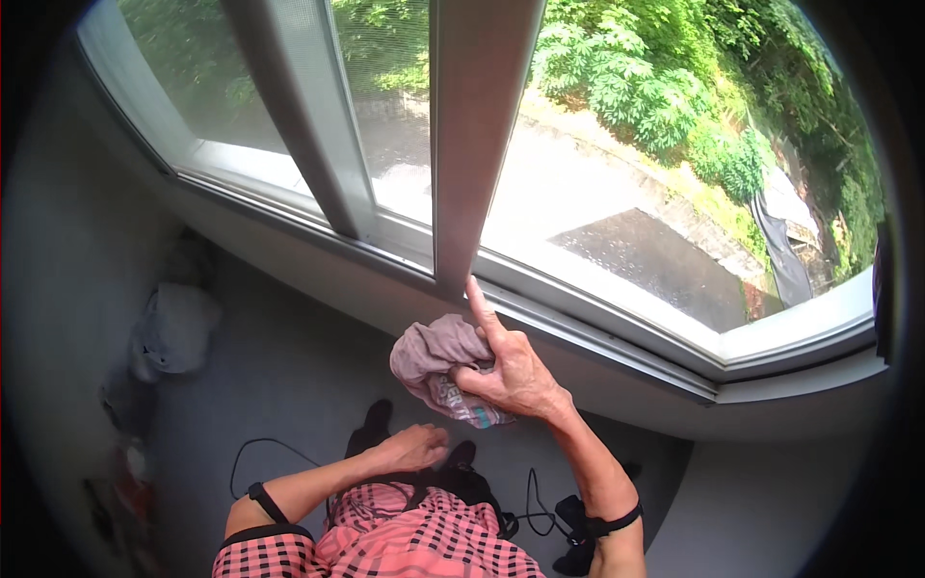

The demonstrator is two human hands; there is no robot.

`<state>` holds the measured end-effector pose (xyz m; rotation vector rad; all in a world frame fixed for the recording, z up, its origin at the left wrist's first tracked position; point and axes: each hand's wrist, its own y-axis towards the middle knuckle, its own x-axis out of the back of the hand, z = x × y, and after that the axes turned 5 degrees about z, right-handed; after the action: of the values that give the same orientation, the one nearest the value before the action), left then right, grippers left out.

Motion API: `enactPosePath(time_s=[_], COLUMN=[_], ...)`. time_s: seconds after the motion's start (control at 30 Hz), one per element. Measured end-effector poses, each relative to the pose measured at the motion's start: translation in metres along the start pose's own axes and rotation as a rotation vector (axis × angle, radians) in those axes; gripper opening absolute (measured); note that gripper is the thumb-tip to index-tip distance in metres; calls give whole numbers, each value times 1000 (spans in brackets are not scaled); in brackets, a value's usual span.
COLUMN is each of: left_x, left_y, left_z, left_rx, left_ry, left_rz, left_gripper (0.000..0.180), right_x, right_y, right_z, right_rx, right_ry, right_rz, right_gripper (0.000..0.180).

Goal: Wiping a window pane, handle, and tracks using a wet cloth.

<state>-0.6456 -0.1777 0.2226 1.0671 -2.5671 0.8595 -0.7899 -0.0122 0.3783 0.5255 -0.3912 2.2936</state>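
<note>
My right hand [515,376] grips a bunched, dusty-pink cloth [429,358] with some print on its lower part. Its index finger points upward, the tip at the foot of the wide window frame upright [472,144], beside the sill track [597,337]. The thumb presses into the cloth, which hangs to the left of the palm. My left hand [416,448] is held low before my body, its fingers curled in, with nothing seen in them. It is apart from the cloth and the window.
Sliding window panes [395,116] stand at the left; the opening at the right shows greenery and paving outside. Pale bundled bags [176,328] lie by the left wall. Dark cords [540,506] hang at both sides of my body. My feet stand on the grey floor [279,356].
</note>
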Motion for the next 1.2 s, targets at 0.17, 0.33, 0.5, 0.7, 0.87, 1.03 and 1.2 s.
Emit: enactPosePath(time_s=[0.17,0.33,0.5,0.7,0.87,1.03,1.2], left_x=[-27,-31,-24,16,39,38,27], left_y=[6,2,8,9,17,38,35], left_z=[6,7,3,-8,-16,-44,-85], left_rx=[26,79,31,258,-257,-371,-382], left_ry=[-57,-104,-120,-237,-1633,-1683,-1541], left_rz=[-56,-96,-93,-73,-250,-282,-434], left_gripper=[32,31,28,34,72,90,54], right_x=[-4,-3,-4,-23,-52,-46,11], right_y=[0,0,4,-7,-21,-14,-30], right_z=[-14,-16,-16,-33,-59,-69,-77], right_rx=[93,57,9,88,112,65,342], right_ry=[1,65,41,216,295,46,6], right_rz=[55,112,165,-38,-250,-16,133], right_gripper=[99,99,97,90,72,60,72])
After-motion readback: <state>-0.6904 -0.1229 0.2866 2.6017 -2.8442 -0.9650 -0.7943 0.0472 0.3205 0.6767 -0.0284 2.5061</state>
